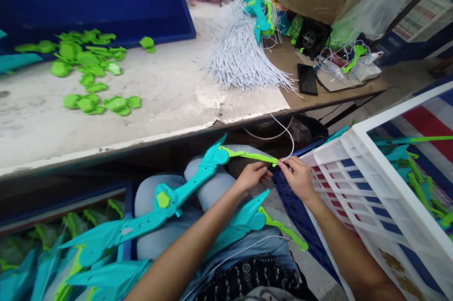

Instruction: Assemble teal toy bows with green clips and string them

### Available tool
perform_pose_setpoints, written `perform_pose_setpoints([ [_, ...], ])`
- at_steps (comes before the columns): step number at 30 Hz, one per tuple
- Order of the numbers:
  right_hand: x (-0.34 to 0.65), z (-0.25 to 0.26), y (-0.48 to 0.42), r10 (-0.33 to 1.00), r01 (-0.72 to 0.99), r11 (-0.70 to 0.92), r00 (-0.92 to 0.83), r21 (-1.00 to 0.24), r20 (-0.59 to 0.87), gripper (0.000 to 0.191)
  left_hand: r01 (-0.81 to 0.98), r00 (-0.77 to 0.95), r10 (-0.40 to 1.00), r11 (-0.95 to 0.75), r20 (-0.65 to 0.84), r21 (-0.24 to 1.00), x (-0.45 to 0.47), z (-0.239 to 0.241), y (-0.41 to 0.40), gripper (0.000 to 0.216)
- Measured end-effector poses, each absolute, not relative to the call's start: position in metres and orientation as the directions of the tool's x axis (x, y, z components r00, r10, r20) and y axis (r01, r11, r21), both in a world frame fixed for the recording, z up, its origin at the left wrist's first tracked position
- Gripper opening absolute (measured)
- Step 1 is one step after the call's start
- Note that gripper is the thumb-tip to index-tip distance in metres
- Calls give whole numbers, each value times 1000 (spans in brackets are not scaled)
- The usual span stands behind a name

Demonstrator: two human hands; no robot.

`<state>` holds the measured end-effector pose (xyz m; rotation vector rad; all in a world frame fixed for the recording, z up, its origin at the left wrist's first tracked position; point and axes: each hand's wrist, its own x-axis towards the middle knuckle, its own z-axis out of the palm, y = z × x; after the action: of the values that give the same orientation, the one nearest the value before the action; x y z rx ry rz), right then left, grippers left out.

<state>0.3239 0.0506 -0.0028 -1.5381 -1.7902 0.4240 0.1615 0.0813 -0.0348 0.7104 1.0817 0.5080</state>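
A teal and green toy bow (184, 188) lies across my lap, its green tip pointing right. My left hand (252, 176) is closed in a pinch on that green tip. My right hand (299, 177) is closed on a thin white string (287, 132) right at the tip; the string loops up toward the table edge. Another length of white string trails over my lap below the bow.
On the worn white table (159, 98) are several loose green plastic pieces (87, 67), a bundle of white strings (244, 53), a finished bow (260, 11) and a black phone (307, 79). A white crate (371, 173) with bows stands right. More bows (71, 258) pile lower left.
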Motion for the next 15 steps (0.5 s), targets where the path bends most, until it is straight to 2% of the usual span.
perform_pose_setpoints([
  [3,324,-8,55,962,711,240,-83,-661,260,19,-156,493,639,733,-591,663,170,-36,83,8],
  [5,325,-13,58,964,705,241,-91,-667,252,18,-200,528,633,741,-567,641,175,-38,84,13],
  [7,327,-19,61,959,700,258,-103,-666,263,17,-167,505,656,711,-561,683,178,-39,85,17],
  [12,332,-33,59,962,666,274,-190,-694,198,30,6,379,738,602,-559,799,152,-27,84,21],
  [15,336,-38,53,979,669,201,-109,-716,173,45,-39,271,818,536,-507,844,95,-1,70,20],
])
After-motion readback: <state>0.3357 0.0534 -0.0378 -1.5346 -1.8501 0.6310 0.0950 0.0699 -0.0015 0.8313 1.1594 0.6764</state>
